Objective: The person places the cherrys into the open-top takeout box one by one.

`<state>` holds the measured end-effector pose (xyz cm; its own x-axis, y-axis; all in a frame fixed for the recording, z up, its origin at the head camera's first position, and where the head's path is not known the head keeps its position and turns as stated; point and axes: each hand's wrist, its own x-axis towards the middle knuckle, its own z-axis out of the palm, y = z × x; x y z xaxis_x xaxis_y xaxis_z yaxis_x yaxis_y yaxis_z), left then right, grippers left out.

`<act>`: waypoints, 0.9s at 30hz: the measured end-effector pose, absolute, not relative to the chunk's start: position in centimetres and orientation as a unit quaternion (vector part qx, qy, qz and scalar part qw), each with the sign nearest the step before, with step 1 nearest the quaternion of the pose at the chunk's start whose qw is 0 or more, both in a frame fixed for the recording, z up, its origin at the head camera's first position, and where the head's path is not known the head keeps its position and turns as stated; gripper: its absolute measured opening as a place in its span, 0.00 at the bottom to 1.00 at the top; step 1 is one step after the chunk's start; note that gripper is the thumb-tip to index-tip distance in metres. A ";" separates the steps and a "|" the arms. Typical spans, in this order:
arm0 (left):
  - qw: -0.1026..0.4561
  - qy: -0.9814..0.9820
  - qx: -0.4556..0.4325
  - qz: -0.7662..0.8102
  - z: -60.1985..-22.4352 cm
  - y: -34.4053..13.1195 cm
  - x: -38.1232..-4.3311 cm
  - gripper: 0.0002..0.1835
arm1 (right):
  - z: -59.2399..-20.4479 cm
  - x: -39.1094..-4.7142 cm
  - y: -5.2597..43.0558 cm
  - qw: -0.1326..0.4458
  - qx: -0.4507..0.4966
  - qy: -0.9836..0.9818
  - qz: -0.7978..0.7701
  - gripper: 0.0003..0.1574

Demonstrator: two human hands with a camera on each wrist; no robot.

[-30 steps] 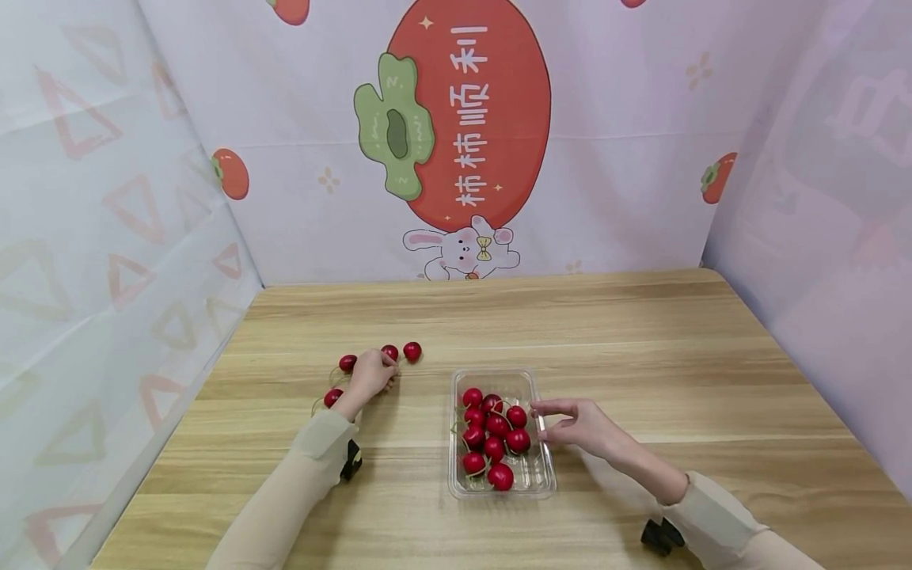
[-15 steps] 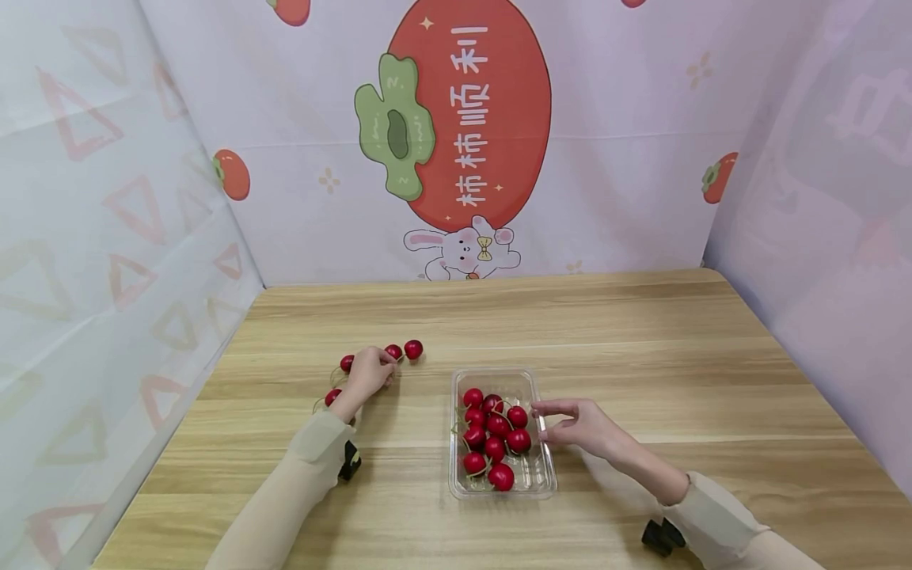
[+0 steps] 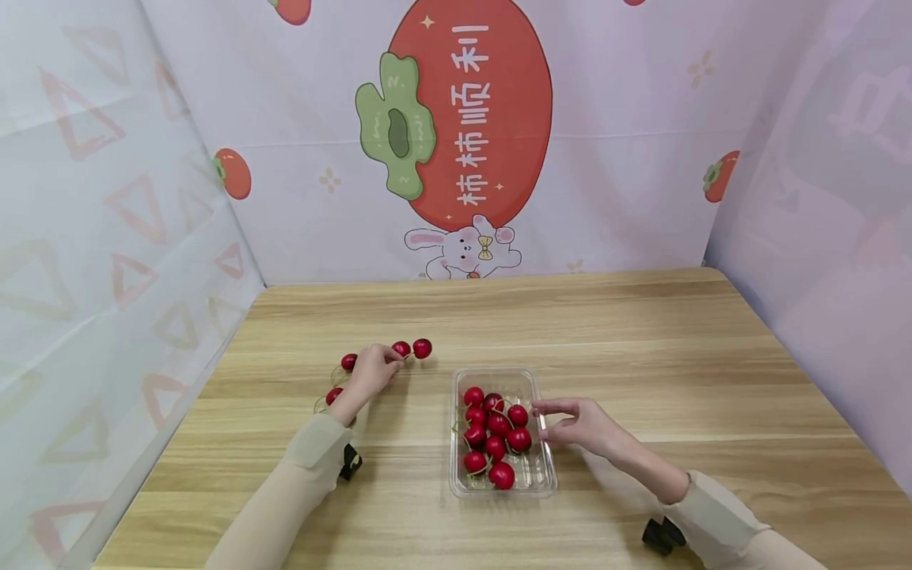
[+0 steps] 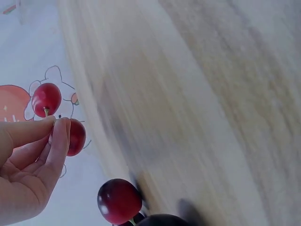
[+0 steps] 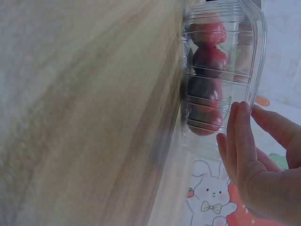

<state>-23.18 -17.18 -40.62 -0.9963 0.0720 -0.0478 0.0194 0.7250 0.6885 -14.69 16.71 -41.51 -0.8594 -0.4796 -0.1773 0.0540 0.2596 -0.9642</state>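
Note:
My left hand [image 3: 374, 370] pinches the stems of a pair of red cherries between thumb and fingertips. One cherry [image 4: 46, 99] sits just beyond the fingertips in the left wrist view; the other cherry [image 4: 77, 136] is partly behind a finger. At the table's middle stands a clear plastic container [image 3: 537, 484] with several cherries [image 3: 499, 425] inside, their stems on. My right hand [image 3: 587, 427] rests at the container's right side. In the right wrist view its fingertips [image 5: 241, 113] touch the outer wall just under the rim, with the fingers nearly straight.
Loose cherries lie near my left hand: one cherry [image 3: 348, 362] beside it and another cherry [image 3: 334, 395] by the wrist. The wooden table [image 3: 641, 340] ends at a printed cloth backdrop [image 3: 606, 198], with cloth at both sides.
My left hand has shifted slightly to the right and away, and the pair of cherries has moved right with it. The right hand and the container have stayed put.

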 end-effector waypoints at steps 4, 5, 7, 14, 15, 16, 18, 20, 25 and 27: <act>0.039 0.926 0.040 0.374 -40.3 -16.8 -22.9 0.07 | -41.4 -14.7 16.7 0.225 -0.142 0.758 -0.596 0.34; 0.040 0.925 0.043 0.375 -40.2 -16.7 -22.9 0.07 | -41.3 -14.7 16.7 0.225 -0.142 0.757 -0.597 0.34; 0.041 0.924 0.051 0.376 -40.1 -16.5 -22.7 0.07 | -41.3 -14.7 16.7 0.226 -0.143 0.754 -0.600 0.34; 0.046 0.921 0.079 0.378 -39.6 -15.7 -22.0 0.08 | -41.3 -14.7 16.7 0.228 -0.141 0.752 -0.603 0.33; 0.044 0.920 0.085 0.379 -39.5 -15.6 -21.9 0.08 | -41.3 -14.7 16.7 0.228 -0.141 0.752 -0.602 0.33; 0.041 0.920 0.090 0.380 -39.5 -15.6 -21.8 0.08 | -41.4 -14.7 16.7 0.227 -0.141 0.752 -0.602 0.33; 0.036 0.918 0.101 0.382 -39.5 -15.4 -21.7 0.08 | -41.4 -14.7 16.7 0.228 -0.142 0.752 -0.603 0.33; 0.030 0.917 0.111 0.381 -39.5 -15.4 -21.6 0.07 | -41.4 -14.7 16.7 0.228 -0.142 0.751 -0.603 0.33; 0.022 0.913 0.130 0.387 -39.3 -15.2 -21.2 0.07 | -41.4 -14.8 16.7 0.230 -0.142 0.750 -0.604 0.33; 0.020 0.911 0.139 0.388 -39.0 -15.2 -21.0 0.07 | -41.4 -14.8 16.7 0.230 -0.142 0.751 -0.603 0.33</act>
<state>-21.00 -15.15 -39.04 -0.9604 0.2690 0.0726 0.2387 0.6598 0.7125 -14.77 16.73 -41.42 -0.8544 -0.4898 -0.1738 0.0641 0.2326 -0.9705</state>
